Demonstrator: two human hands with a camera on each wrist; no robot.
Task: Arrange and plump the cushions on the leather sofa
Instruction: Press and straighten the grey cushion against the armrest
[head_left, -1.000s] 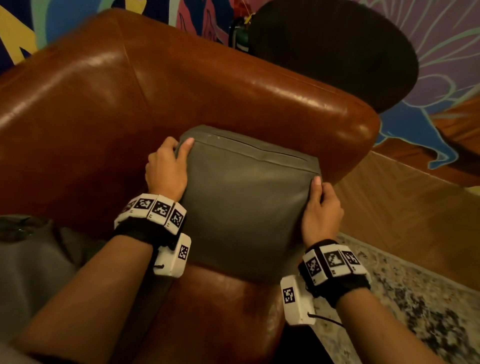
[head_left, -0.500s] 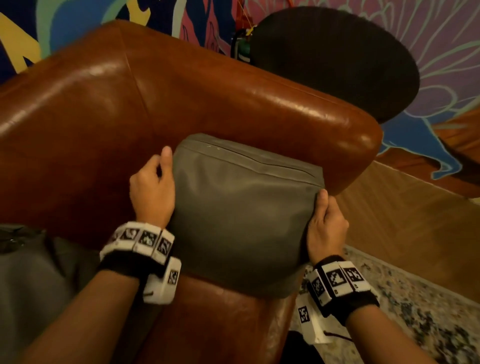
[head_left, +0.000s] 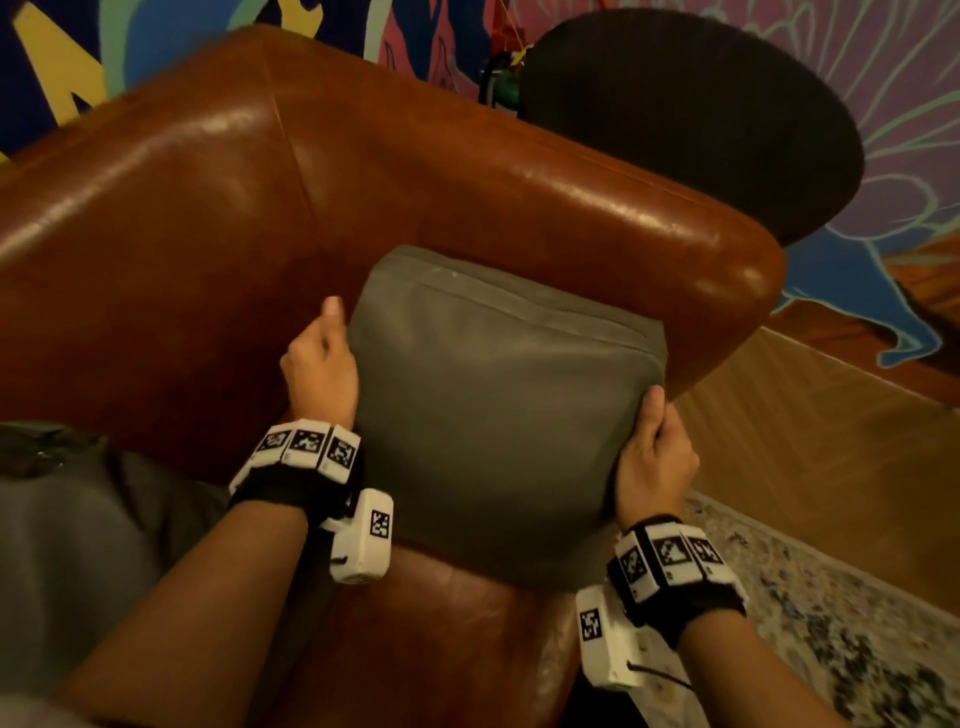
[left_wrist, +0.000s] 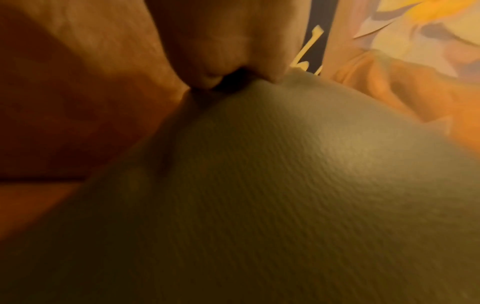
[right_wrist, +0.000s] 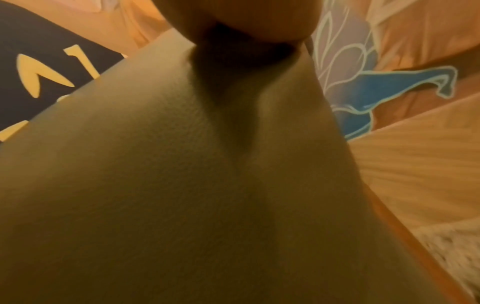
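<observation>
The room was dim and warm-toned. Glare streaked the sofa (head_left: 519, 171) along its top edge. Both wrist views were soft and orange-tinted, with the cushion (left_wrist: 285, 195) blurred up close. The head view bowed at its edges.

Left hand (head_left: 319, 371) and right hand (head_left: 655, 457) grip grey cushion (head_left: 498, 415); sofa (head_left: 208, 208) behind.

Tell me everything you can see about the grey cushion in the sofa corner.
The grey cushion is squarish and plump, in a dull grey-green woven cloth with a fine rib. A seam or piped flap runs along its top edge. It stands upright on the brown leather sofa, leaning into the corner against the armrest. The left hand holds its left edge and the right hand its right edge, thumbs on the front face; the fingers behind are hidden.
</observation>
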